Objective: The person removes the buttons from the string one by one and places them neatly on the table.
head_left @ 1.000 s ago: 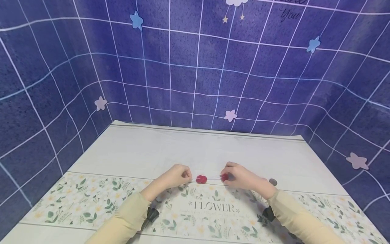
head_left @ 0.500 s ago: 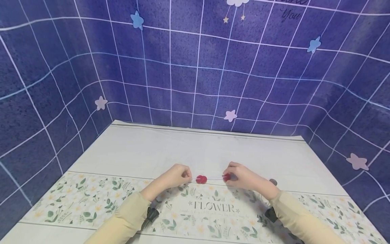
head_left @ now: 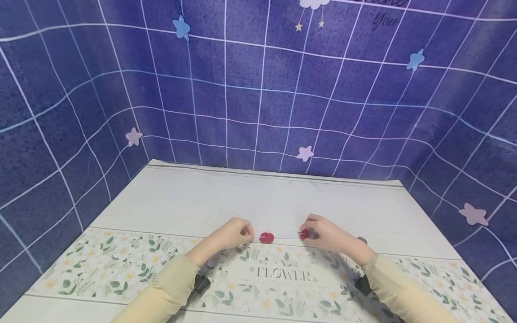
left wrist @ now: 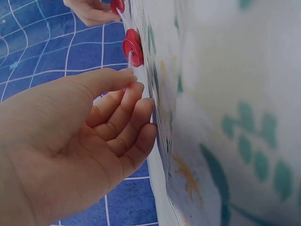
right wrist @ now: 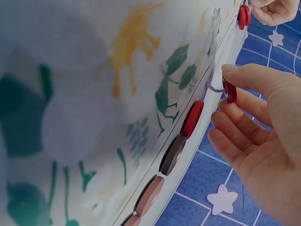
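Note:
Two red buttons point(head_left: 266, 237) sit together on a thin white string point(head_left: 287, 236) between my hands. My left hand point(head_left: 232, 233) pinches the string just left of them with thumb and forefinger; its other fingers curl loosely in the left wrist view. Another red button point(right wrist: 230, 90) is pinched between the thumb and forefinger of my right hand point(head_left: 323, 234), with the string running from it toward the left. Its remaining fingers are bent and hold nothing. Both hands stay low over the white upper band of the tablecloth.
In the right wrist view a row of loose buttons lies on the cloth near my right hand: a red button point(right wrist: 192, 120), a brown button point(right wrist: 172, 155) and pink buttons point(right wrist: 149, 195). A blue gridded curtain point(head_left: 258, 89) surrounds the table point(head_left: 226, 188) at the back and sides.
My right hand has moved slightly to the right with its red button, widening the gap to the pair. The left hand and the paired buttons have hardly moved.

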Tool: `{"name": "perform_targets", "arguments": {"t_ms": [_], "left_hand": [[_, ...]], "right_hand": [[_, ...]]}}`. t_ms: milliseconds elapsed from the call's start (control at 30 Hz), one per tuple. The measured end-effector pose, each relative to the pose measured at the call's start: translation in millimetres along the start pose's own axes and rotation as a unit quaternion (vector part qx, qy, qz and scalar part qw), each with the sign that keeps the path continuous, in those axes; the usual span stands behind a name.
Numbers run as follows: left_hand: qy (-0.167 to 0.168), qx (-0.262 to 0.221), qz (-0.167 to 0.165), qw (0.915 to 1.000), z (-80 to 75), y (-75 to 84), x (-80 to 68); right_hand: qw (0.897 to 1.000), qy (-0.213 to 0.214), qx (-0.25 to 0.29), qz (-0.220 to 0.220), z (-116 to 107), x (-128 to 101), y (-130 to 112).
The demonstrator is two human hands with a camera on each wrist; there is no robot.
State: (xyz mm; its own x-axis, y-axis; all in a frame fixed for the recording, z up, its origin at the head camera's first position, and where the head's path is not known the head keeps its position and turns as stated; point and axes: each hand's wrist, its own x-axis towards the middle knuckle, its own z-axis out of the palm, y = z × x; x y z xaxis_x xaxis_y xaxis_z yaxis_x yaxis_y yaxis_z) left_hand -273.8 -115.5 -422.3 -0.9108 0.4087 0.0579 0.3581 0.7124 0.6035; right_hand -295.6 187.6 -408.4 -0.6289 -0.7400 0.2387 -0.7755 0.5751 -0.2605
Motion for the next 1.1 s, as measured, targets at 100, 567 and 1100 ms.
{"name": "perform_targets", "arguments": {"t_ms": [100,567,1100], "left_hand": [[0.000,0.000,-0.003,1.0000,-0.5,0.6,-0.4],[0.003,0.001,0.002,1.0000,-1.9,1.1,-0.9],[0.002,-0.003,0.002,1.0000,-2.2,2.4,-1.3]], "right_hand": [[1.000,-0.005,-0.001,0.007,0.6,-1.2,1.5],[1.000,-0.007,0.006,0.017,-1.9,-7.0,3.9],[1.000,0.016,0.000,0.002,-5.9,-12.3,7.0]]}}
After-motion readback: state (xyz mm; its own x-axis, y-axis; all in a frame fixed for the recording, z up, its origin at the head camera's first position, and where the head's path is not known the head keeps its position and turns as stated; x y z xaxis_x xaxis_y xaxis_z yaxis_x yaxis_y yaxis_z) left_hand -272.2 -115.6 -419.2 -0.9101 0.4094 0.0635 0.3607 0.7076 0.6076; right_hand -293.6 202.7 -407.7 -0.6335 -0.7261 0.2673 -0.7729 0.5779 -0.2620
